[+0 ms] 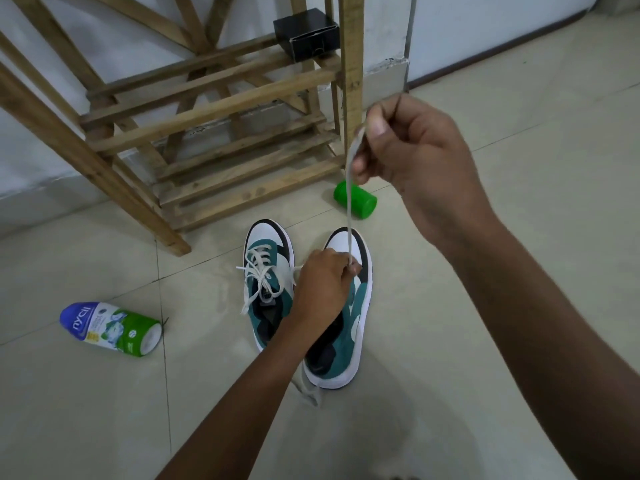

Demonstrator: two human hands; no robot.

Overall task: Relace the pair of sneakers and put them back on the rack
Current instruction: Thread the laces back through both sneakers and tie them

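So the pair sits side by side on the tiled floor (485, 341), toes pointing at 12 o'clock toward the wooden rack (214, 109), which makes sense since that's where they go once they're done. The left sneaker (266, 268) looks already laced, with its loose ends flopping out toward 9 o'clock. The right sneaker (353, 313), touching or nearly touching it at 3 o'clock, is the one being worked on.

The left hand (322, 285) is down on the front of that shoe, fingers curled and pinching the lace (350, 216) right where it comes out near the eyelets. My guess is it's pinning the shoe and guiding the lace so nothing slips. The right hand (408, 147) is up high at about 1 o'clock from the shoes, thumb and fingers closed tight on the upper part of the same lace, holding it fairly straight up. Looks like a pull-through to take up slack. Some more lace trails out on the floor by the heel at 6 o'clock.

Random stuff around: a powder bottle (110, 329) lying on its side at 9 o'clock, a green container (355, 199) tipped over at 12 o'clock just beside the rack's foot, and a black box (306, 32) sitting up on a rack shelf.

I'd say roughly halfway; the rack part hasn't started yet.
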